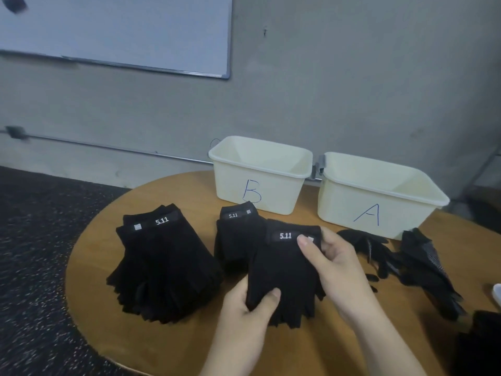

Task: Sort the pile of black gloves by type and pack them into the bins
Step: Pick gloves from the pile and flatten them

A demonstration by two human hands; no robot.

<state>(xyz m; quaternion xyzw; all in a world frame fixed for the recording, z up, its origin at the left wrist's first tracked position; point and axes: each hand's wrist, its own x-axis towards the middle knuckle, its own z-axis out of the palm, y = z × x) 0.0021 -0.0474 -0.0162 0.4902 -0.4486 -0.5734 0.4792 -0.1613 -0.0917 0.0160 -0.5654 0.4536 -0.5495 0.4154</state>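
Note:
A black fingerless glove (282, 270) marked 5.11 is held over the round wooden table (113, 332). My left hand (244, 308) grips its finger end, thumb on top. My right hand (330, 261) pinches its cuff at the label. Behind it lies another 5.11 glove (235, 234). A stack of the same 5.11 gloves (165, 264) sits to the left. A pile of different black gloves with grey patterned parts (417, 264) lies to the right. Two cream bins stand at the back, bin B (260, 177) and bin A (376, 196), both showing bare insides.
The table's edge curves round at the left and front, with dark speckled floor (35, 267) beyond it. A grey wall with a whiteboard (113, 31) rises behind the bins. A dark object (479, 346) and a white item (497, 293) sit at the right edge.

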